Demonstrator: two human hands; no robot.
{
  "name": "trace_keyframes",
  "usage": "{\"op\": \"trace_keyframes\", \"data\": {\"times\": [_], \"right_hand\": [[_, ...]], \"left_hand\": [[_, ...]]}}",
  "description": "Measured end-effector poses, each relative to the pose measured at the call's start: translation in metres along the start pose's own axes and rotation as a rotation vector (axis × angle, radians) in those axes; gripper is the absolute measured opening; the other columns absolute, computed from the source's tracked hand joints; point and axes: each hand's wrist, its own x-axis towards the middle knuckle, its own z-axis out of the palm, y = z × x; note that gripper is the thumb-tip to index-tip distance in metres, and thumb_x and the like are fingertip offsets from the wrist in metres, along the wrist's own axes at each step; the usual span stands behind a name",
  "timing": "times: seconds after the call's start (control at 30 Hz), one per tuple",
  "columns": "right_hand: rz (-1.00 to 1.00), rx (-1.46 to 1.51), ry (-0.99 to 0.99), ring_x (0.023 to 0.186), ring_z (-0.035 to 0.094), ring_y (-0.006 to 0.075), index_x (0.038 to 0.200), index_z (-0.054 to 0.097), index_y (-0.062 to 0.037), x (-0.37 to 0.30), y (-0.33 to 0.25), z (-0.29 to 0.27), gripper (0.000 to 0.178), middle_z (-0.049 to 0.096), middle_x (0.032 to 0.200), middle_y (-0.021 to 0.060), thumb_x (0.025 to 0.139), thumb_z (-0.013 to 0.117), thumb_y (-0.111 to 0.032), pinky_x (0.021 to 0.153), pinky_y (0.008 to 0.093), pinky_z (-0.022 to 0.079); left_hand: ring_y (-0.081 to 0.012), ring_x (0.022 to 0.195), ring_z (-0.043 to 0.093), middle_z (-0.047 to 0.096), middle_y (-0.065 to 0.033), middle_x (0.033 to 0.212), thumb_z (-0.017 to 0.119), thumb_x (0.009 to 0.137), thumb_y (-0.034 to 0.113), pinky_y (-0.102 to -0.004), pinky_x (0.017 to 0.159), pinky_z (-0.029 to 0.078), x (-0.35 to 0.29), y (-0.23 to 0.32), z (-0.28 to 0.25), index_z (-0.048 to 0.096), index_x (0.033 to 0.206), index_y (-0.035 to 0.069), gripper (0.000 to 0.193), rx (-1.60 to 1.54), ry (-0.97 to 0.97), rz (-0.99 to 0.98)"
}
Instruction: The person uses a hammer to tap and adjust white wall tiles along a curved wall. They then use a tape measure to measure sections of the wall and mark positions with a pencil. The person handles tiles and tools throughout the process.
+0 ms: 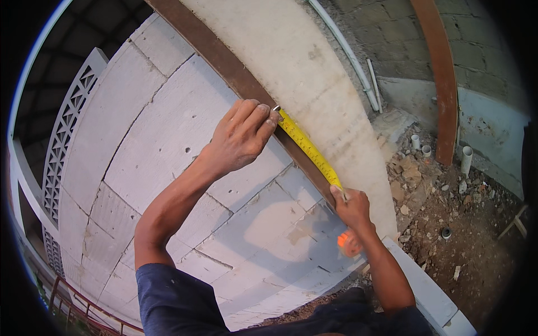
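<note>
A yellow tape measure blade (309,150) is stretched along a long brown strip (224,64) between my hands. My left hand (241,134) is closed, its thumb and fingers pinching the hooked end of the blade against the strip. Farther down the strip, my right hand (353,208) grips the other end of the stretched blade. A thin, pale item shows at its fingertips, too small to name. Below the right wrist hangs an orange, rounded thing (349,243), blurred, which looks like the tape's case.
White block wall (151,140) lies left of the strip, a beige slab (314,73) right of it. At right are rubble (414,179), upright white pipe stubs (466,159) and a brown board (445,84). A patterned lattice panel (64,134) stands at far left.
</note>
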Motion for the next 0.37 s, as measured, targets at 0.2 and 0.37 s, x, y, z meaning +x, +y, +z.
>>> {"op": "trace_keyframes", "data": {"times": [0.2,0.37], "right_hand": [[-0.139,-0.037,0.042,0.057,0.056,0.0382,0.071,0.065,-0.0007,-0.011,-0.019,-0.01,0.051,0.057,0.058,0.0175,0.094,0.052,-0.045,0.055,0.0476,0.043],[-0.064,0.04,-0.076,0.057,0.057,0.036,0.068,0.063,-0.0021,0.007,-0.089,-0.044,0.054,0.057,0.06,0.0166,0.093,0.052,-0.048,0.055,0.0457,0.042]], "left_hand": [[-0.0233,0.087,0.058,0.061,-0.0105,0.091,0.066,0.069,-0.007,-0.0349,0.07,0.048,-0.022,0.008,-0.039,0.064,0.099,0.001,0.031,0.035,0.023,-0.048],[-0.0223,0.09,0.06,0.066,-0.0092,0.094,0.066,0.075,-0.007,-0.034,0.074,0.051,0.012,-0.058,-0.054,0.069,0.102,0.012,0.033,0.31,0.264,-0.029]]}}
